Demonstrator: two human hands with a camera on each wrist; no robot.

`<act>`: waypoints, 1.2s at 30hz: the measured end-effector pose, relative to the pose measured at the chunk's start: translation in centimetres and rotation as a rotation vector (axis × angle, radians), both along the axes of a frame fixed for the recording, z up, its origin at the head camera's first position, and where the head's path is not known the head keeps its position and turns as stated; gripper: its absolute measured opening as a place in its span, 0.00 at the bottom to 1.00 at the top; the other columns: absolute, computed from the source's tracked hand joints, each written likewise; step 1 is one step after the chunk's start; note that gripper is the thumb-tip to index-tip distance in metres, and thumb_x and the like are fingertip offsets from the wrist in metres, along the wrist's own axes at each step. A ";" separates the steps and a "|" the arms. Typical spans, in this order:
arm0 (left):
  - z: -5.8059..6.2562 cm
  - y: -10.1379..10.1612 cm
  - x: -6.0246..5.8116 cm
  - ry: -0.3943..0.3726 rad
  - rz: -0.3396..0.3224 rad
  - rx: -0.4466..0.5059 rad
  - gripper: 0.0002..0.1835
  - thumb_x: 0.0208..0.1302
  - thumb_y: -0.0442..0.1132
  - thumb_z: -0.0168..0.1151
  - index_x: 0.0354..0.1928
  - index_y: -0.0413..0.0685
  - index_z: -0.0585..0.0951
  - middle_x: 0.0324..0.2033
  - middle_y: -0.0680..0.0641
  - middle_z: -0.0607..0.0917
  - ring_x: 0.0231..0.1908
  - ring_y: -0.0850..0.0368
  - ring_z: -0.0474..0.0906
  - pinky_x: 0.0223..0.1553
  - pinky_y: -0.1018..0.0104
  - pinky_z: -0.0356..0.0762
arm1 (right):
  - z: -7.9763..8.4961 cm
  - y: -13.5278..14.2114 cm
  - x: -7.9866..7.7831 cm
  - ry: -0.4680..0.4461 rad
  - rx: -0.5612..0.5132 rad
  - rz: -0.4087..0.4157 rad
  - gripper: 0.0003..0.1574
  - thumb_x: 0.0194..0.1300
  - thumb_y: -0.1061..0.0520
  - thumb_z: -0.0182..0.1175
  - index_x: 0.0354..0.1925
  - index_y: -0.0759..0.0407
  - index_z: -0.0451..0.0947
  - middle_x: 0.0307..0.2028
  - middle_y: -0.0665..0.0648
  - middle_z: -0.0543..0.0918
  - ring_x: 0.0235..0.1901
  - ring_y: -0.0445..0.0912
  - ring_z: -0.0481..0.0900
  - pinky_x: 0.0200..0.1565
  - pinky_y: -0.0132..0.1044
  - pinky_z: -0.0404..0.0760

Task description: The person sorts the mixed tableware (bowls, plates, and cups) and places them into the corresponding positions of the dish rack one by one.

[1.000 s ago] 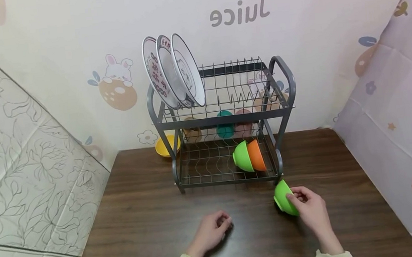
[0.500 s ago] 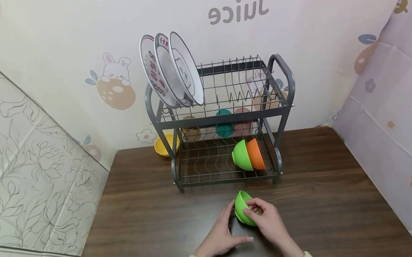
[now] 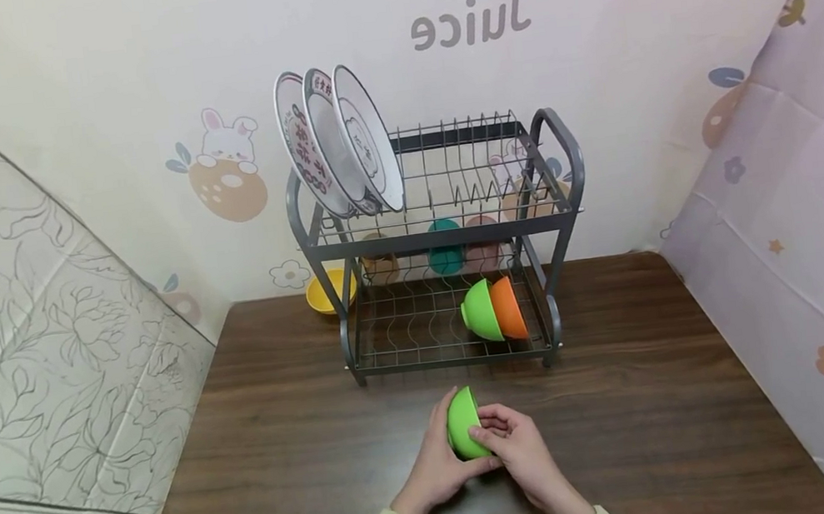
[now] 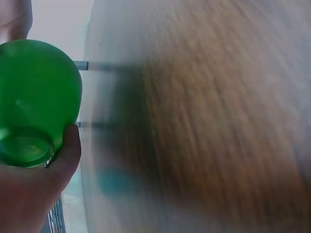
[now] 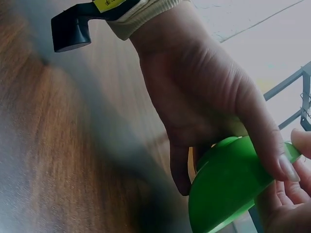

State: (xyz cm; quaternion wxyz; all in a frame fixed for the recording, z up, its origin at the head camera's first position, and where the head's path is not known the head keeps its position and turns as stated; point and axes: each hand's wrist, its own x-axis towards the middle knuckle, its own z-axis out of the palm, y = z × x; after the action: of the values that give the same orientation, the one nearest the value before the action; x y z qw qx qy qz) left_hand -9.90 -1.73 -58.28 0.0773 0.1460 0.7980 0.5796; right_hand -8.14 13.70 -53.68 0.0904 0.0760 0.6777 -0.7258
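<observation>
Both hands hold a green bowl (image 3: 463,424), tilted on its side in front of the rack. My left hand (image 3: 434,464) cups its rounded outside, fingers along the far side and thumb beneath. On the other side, my right hand (image 3: 515,447) pinches the rim with thumb and fingers. The left wrist view has the bowl's foot ring facing the left hand (image 4: 29,199). In the right wrist view, the left hand (image 5: 204,92) reaches across the bowl (image 5: 228,184), while part of the right hand (image 5: 286,208) shows at the right edge.
A two-tier dish rack (image 3: 453,361) stands against the wall. Plates (image 3: 365,140) lean on its upper tier; a green bowl (image 3: 480,313) and an orange bowl (image 3: 509,310) stand on edge below. A yellow bowl (image 3: 327,293) sits left of it. Cups (image 3: 445,247) show behind the rack.
The right hand has brought the green bowl leftward from beside the rack's right foot. The left hand has opened, reached up to it and now holds it as well.
</observation>
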 end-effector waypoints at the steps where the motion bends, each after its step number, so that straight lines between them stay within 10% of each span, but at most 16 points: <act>1: 0.0 0.0 0.0 0.003 0.003 0.001 0.60 0.44 0.60 0.80 0.76 0.63 0.55 0.67 0.50 0.65 0.59 0.54 0.69 0.58 0.56 0.67 | 0.1 0.1 0.0 -0.002 -0.002 0.008 0.20 0.64 0.63 0.67 0.51 0.73 0.77 0.41 0.64 0.83 0.41 0.48 0.82 0.42 0.35 0.81; 9: 0.0 -0.3 -0.7 0.044 0.051 -0.018 0.60 0.42 0.61 0.80 0.76 0.63 0.56 0.65 0.52 0.67 0.56 0.55 0.70 0.56 0.54 0.69 | 0.3 1.1 -0.3 0.050 0.016 0.048 0.21 0.70 0.62 0.61 0.56 0.73 0.74 0.44 0.65 0.83 0.42 0.47 0.82 0.43 0.35 0.81; 19: 1.3 -1.3 -2.1 0.052 0.109 0.032 0.62 0.41 0.56 0.82 0.77 0.62 0.54 0.64 0.53 0.67 0.55 0.54 0.72 0.53 0.55 0.73 | -0.7 6.4 -1.4 0.077 0.081 -0.161 0.19 0.74 0.64 0.54 0.58 0.74 0.71 0.43 0.68 0.84 0.36 0.47 0.84 0.40 0.38 0.82; 36: 6.4 -0.9 -7.6 0.215 0.101 -0.029 0.62 0.40 0.61 0.81 0.76 0.72 0.53 0.68 0.58 0.62 0.57 0.56 0.70 0.53 0.55 0.75 | -0.5 15.1 -0.8 0.057 0.088 -0.334 0.20 0.77 0.52 0.52 0.59 0.63 0.71 0.42 0.49 0.87 0.40 0.42 0.84 0.42 0.32 0.81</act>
State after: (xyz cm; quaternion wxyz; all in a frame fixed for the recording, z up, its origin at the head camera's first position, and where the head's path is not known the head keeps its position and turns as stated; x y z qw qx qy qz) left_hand -17.49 -2.67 -51.88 -0.0357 0.1657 0.8163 0.5522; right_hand -8.91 28.82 -54.18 -0.0539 0.1709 0.6889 -0.7024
